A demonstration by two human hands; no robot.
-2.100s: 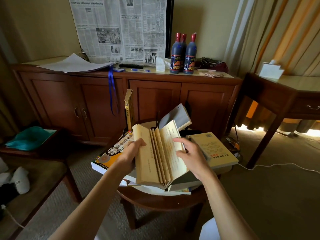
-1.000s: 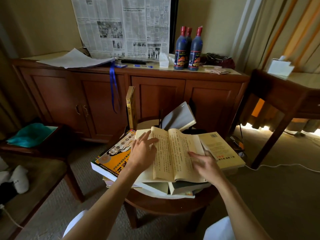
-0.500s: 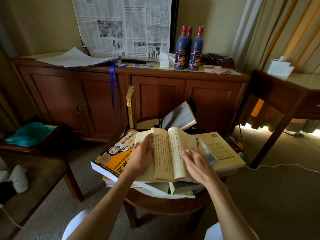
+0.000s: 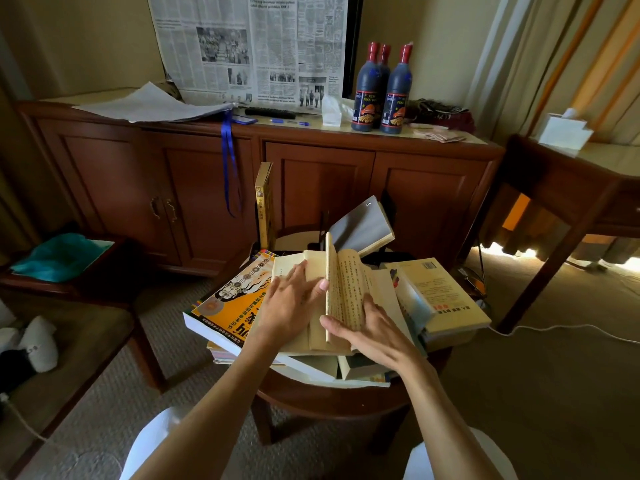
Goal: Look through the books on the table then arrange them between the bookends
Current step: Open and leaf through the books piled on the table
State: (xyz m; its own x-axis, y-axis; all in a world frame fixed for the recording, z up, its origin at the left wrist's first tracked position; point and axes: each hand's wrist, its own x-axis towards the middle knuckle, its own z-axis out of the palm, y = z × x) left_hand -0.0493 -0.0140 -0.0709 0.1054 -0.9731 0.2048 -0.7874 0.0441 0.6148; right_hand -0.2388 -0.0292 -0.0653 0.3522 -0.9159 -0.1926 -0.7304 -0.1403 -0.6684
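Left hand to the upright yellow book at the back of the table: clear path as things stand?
Probably yes. The left hand lies flat on the open book; the upright yellow book stands behind and slightly left, with only the flat orange-cover book between. It must leave the pages first.

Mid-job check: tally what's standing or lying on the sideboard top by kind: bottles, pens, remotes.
Bottles: 3
Pens: 1
Remotes: 1
Total: 5
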